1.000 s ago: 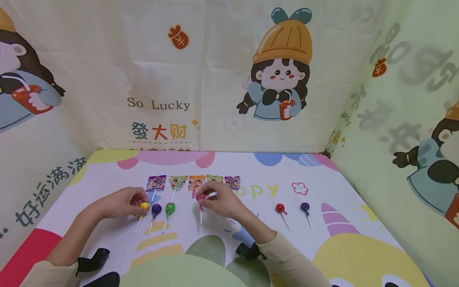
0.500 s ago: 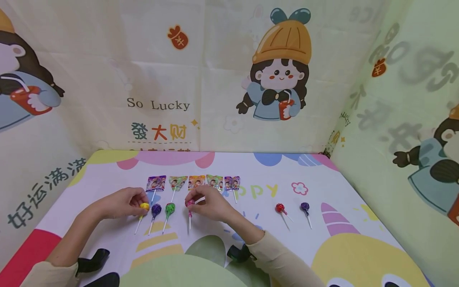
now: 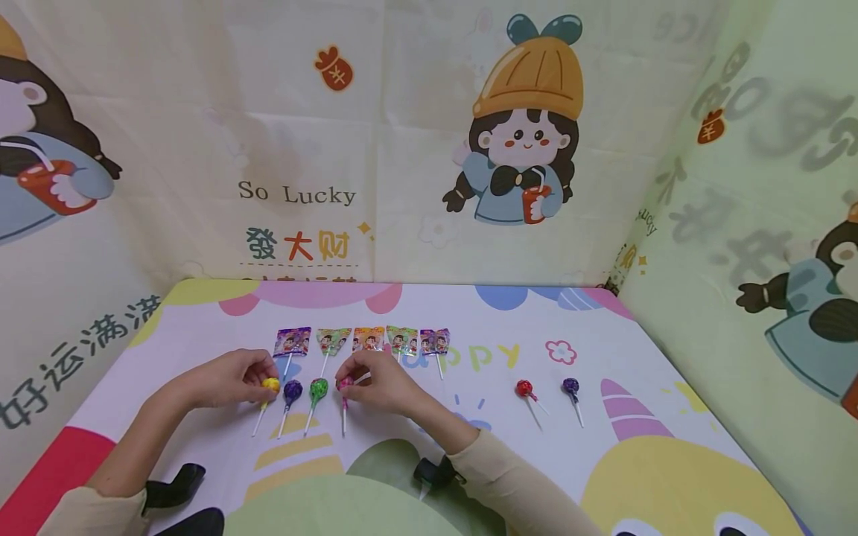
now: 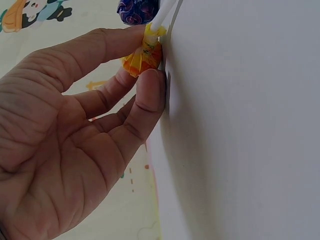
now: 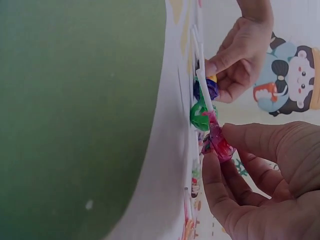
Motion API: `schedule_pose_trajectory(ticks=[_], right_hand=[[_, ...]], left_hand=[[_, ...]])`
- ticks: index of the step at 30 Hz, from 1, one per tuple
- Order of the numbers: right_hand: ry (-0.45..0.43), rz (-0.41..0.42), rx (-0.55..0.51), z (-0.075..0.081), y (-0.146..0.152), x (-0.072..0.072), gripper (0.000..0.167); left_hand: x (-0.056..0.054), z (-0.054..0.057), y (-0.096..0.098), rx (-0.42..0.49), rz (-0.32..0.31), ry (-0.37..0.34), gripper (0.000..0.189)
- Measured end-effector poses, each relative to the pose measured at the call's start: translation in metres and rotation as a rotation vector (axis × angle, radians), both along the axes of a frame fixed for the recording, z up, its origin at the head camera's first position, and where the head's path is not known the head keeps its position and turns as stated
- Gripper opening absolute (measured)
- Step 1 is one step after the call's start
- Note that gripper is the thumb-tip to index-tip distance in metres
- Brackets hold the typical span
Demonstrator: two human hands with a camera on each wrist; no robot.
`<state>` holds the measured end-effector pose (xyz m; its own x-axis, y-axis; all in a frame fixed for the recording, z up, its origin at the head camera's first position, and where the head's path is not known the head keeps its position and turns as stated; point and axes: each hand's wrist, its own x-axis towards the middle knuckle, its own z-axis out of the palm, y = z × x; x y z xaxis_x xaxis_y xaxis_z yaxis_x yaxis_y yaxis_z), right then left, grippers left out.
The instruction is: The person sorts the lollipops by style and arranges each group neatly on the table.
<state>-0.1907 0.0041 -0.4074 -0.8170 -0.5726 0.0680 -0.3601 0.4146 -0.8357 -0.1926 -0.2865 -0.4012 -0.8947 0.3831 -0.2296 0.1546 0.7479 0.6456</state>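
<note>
My left hand holds the head of a yellow lollipop between thumb and fingers at the left end of a row. The left wrist view shows its orange-yellow wrapper between the fingertips. Beside it lie a purple lollipop and a green lollipop, sticks toward me. At the row's right end my right hand pinches a pink lollipop by its wrapped head, close beside the green one. In the right wrist view the pink wrapper sits between thumb and fingers, its stick slanting away.
Behind runs a row of flat-wrapped lollipops, from a purple packet to another purple packet. Off to the right lie a red lollipop and a dark purple lollipop. A printed cloth covers the table; curtains stand behind.
My right hand has moved left with the pink lollipop, bringing it next to the green one and uncovering the flat packets behind. The left hand has stayed on the yellow lollipop.
</note>
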Motion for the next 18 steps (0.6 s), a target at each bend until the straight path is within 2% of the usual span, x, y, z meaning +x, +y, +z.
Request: schedule_pose_trajectory(ticks=[8, 18], right_hand=[[0.003, -0.001, 0.0, -0.0068, -0.0039, -0.0025, 0.014], [-0.007, -0.002, 0.023, -0.008, -0.0053, -0.0017, 0.013]], left_hand=[[-0.0015, -0.0016, -0.0006, 0.005, 0.006, -0.011, 0.03], [-0.0006, -0.0019, -0.001, 0.001, -0.004, 0.003, 0.032]])
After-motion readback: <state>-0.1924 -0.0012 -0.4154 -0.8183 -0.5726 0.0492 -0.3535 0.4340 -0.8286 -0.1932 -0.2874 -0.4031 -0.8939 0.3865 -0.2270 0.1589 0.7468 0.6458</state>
